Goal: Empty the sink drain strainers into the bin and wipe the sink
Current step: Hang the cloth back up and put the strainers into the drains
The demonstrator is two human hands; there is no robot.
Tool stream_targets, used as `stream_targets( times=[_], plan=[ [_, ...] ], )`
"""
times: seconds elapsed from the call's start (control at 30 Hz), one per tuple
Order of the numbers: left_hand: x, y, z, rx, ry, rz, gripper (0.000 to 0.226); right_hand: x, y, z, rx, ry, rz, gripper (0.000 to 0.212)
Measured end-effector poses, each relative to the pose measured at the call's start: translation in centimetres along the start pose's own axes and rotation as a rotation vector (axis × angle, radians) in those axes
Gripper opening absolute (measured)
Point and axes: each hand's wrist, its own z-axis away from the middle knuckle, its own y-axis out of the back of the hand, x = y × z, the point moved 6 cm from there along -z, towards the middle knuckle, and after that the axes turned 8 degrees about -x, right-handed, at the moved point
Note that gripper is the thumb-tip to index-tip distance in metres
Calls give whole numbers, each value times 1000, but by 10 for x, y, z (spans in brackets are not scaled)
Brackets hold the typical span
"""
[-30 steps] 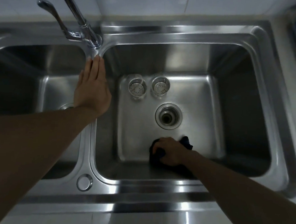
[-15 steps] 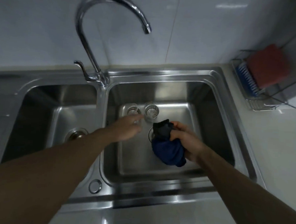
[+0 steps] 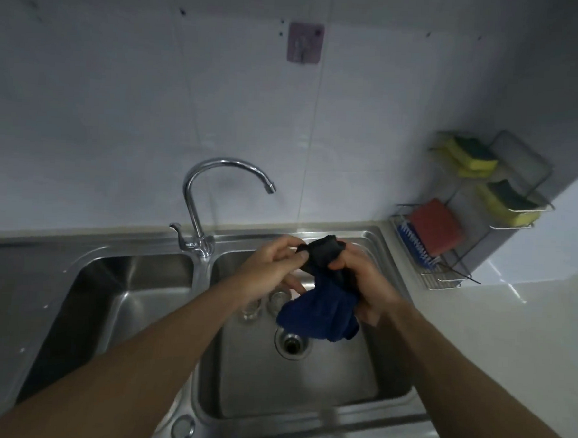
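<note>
At the centre of the frame a dark blue cloth (image 3: 320,307) is held between both hands above the right basin of the steel sink (image 3: 389,254). The left hand (image 3: 271,268) is closed in a pinch, thumb and fingers gripping the upper, bunched end of the cloth, while the right hand (image 3: 361,283) is curled firmly around the same bunch from the other side; the lower part of the cloth hangs loose below them, just above the open drain (image 3: 292,343). The cloth is judged to be soft, limp and light, probably damp and heavier for it, so it is best taken in a gathered wad rather than by an edge, and it can be wrung or refolded without risk. Two small strainers (image 3: 278,298) are seen on the basin floor just left of the hanging cloth, partly hidden by the left wrist; they appear to be thin metal, rigid and light, likely slick when wet, and are best lifted by the rim. The faucet (image 3: 195,193) stands behind the divider at centre left, and a wire rack (image 3: 445,277) of sponges occupies the right of the frame.
</note>
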Motion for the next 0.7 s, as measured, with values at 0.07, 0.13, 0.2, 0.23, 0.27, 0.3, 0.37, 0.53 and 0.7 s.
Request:
stream_targets(
  times=[0.07, 0.13, 0.2, 0.23, 0.27, 0.3, 0.37, 0.53, 0.7],
  plan=[
    [24, 7, -2, 29, -74, -78, 9, -10, -5, 1, 24, -4, 56, 51],
    [46, 12, -4, 33, -141, -164, 11, -20, -7, 1, 52, -12, 157, 60],
    [63, 18, -4, 51, -172, -211, 14, -33, -8, 4, 96, -12, 348, 56],
    [70, 21, -5, 55, -175, -214, 15, -39, -7, 6, 102, -13, 449, 49],
    [75, 24, -5, 59, -177, -215, 17, -44, -6, 9, 92, -12, 527, 41],
    [81, 28, -4, 71, -186, -225, 18, -48, -5, 12, 81, -9, 571, 33],
    [95, 38, -3, 114, -228, -241, 18, -59, -3, 19, 92, 30, 601, 18],
    [126, 49, -1, 94, -290, -302, 19, -88, -1, 29, 196, 129, 613, 6],
    [150, 33, -1, 75, -381, -283, 16, -110, -25, 24, 234, 193, 584, 36]
  ],
)
